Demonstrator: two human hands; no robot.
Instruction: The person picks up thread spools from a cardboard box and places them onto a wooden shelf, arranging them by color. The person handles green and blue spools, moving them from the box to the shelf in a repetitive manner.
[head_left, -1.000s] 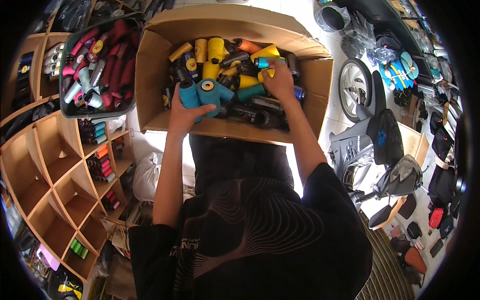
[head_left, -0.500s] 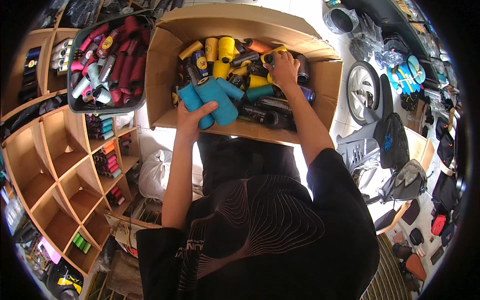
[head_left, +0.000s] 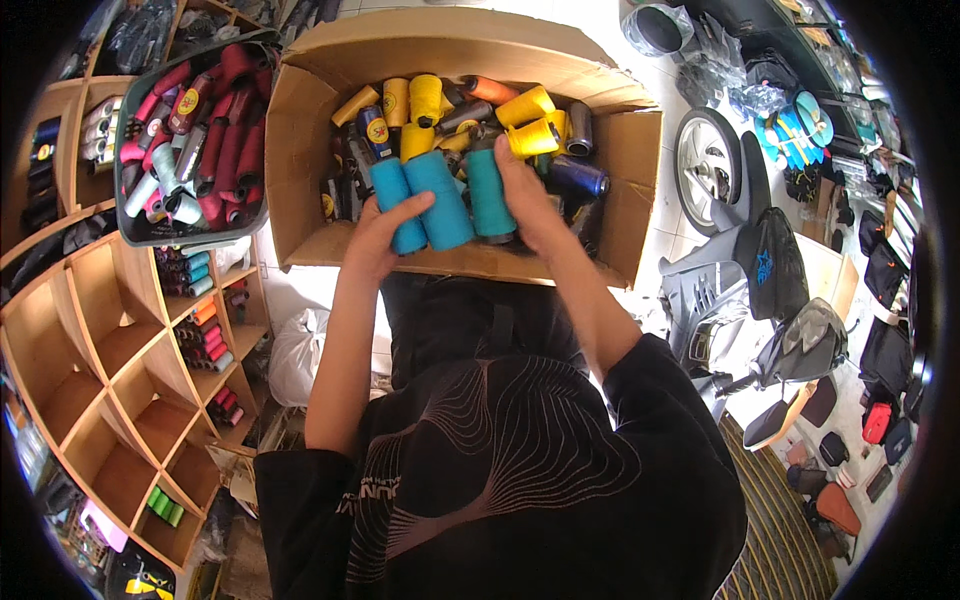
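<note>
My left hand [head_left: 378, 238] grips two bright blue thread spools [head_left: 438, 203] side by side, thumb across the front. Beside them, my right hand [head_left: 527, 205] is closed around a darker teal thread spool [head_left: 489, 196], held upright with a narrow gap to the blue pair. Both hands are over the near part of a cardboard box [head_left: 630, 190]. Inside it lie yellow thread spools [head_left: 525, 107], an orange spool [head_left: 492, 90], a dark blue spool [head_left: 578, 176] and several dark ones. The held spools hide part of the pile.
A dark bin [head_left: 190, 238] of maroon, pink and pale spools stands left of the box. Below it is a wooden cubby shelf [head_left: 125, 345] with sorted spools in some compartments. A white plastic bag [head_left: 298, 355] sits near my left arm; a motorbike [head_left: 715, 270] stands at the right.
My right hand has come from the far right of the pile toward my left hand, bringing the teal spool. A blue spool that lay behind the held pair is now mostly hidden.
</note>
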